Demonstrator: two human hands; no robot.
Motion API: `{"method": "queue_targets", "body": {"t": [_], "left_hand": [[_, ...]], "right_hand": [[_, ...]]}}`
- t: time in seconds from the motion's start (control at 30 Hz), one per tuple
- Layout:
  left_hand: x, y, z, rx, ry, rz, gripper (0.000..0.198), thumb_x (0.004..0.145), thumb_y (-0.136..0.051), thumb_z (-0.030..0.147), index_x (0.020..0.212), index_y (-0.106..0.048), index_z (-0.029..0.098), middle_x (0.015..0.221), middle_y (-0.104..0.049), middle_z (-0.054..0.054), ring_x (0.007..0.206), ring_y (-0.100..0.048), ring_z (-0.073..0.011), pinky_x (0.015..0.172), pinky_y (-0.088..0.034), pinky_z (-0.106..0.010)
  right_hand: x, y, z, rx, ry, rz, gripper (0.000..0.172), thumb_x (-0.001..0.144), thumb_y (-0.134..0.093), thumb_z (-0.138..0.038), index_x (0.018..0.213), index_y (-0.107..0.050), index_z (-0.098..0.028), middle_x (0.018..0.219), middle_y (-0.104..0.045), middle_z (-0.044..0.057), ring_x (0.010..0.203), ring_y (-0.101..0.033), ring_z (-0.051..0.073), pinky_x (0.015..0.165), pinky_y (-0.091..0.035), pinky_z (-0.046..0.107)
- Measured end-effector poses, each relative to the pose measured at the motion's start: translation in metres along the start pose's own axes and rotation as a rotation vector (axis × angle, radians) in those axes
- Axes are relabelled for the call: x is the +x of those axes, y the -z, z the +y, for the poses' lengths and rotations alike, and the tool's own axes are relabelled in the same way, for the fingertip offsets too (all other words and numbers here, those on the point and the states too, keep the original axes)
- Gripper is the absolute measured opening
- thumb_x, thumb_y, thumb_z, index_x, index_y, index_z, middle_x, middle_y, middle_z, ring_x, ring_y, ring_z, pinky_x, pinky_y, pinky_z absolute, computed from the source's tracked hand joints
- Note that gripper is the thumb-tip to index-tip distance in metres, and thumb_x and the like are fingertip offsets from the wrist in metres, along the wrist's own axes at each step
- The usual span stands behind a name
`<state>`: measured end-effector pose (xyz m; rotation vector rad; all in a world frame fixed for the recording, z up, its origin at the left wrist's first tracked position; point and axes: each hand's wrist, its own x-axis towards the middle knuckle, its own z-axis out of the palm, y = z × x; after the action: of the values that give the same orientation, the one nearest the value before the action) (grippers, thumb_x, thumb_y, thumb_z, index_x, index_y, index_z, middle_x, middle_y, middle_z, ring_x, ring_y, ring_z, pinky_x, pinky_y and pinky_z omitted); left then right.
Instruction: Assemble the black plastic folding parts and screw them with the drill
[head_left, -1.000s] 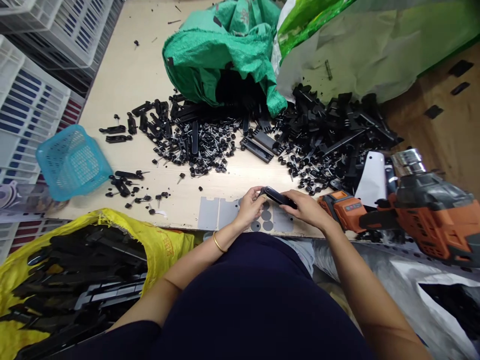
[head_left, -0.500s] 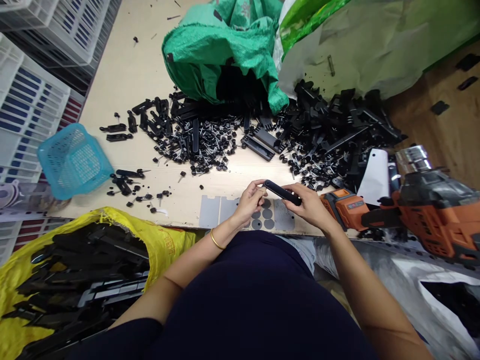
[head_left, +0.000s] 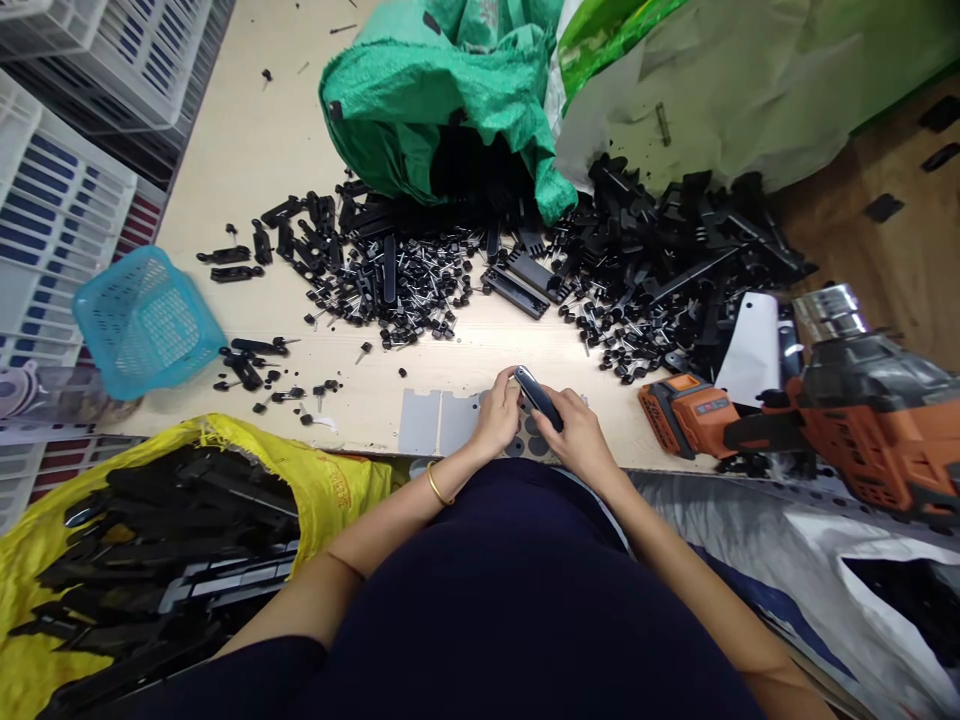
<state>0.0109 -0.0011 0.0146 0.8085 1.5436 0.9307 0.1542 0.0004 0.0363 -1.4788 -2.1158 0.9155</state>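
Note:
A long, narrow black plastic part with rounded ends is held tilted just above the table's front edge. My right hand is wrapped round its near end. At the far end, the curled fingers of my left hand press against the part; whether they pinch anything small as well is hidden. Beneath my hands lie flat grey sheets and dark round discs, partly covered. Beyond them, small black knobs with metal pins are heaped, with black slotted pieces beside them.
An orange cordless impact wrench lies at the right. A green woven sack spills black parts at the back. On the left are a blue basket, white crates and a yellow sack of black pieces.
My right hand has moved left and nearer my body, turning the black plastic part steeper. My left hand has shifted slightly left, its fingers now against the part's far end.

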Motion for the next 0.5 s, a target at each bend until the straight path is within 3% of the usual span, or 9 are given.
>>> {"method": "queue_targets", "body": {"t": [0.2, 0.37, 0.5], "left_hand": [[-0.001, 0.009, 0.000, 0.148, -0.158, -0.079, 0.034, 0.091, -0.039, 0.024, 0.121, -0.054, 0.021, 0.064, -0.050, 0.002, 0.060, -0.050, -0.0133, 0.064, -0.045, -0.024], [-0.005, 0.011, 0.002, 0.215, -0.201, -0.042, 0.037, 0.092, -0.034, 0.027, 0.123, -0.053, 0.018, 0.064, -0.052, 0.000, 0.061, -0.051, -0.0150, 0.068, -0.045, -0.027], [-0.009, 0.020, 0.001, 0.315, -0.280, -0.166, 0.041, 0.094, -0.028, 0.033, 0.119, -0.054, 0.013, 0.066, -0.054, 0.000, 0.063, -0.052, -0.0146, 0.066, -0.045, -0.027]], "right_hand": [[-0.005, -0.007, 0.003, 0.026, 0.045, -0.048, 0.043, 0.087, -0.048, -0.033, 0.129, -0.052, -0.020, 0.088, -0.053, 0.008, 0.082, -0.059, 0.023, 0.077, -0.051, 0.038], [-0.013, -0.012, 0.005, 0.016, 0.074, 0.020, 0.046, 0.088, -0.048, -0.031, 0.133, -0.047, -0.022, 0.092, -0.052, 0.008, 0.082, -0.059, 0.021, 0.075, -0.052, 0.037], [-0.023, -0.010, 0.006, 0.020, 0.136, 0.021, 0.050, 0.089, -0.049, -0.029, 0.138, -0.041, -0.025, 0.093, -0.052, 0.006, 0.080, -0.059, 0.018, 0.074, -0.053, 0.033]]}}
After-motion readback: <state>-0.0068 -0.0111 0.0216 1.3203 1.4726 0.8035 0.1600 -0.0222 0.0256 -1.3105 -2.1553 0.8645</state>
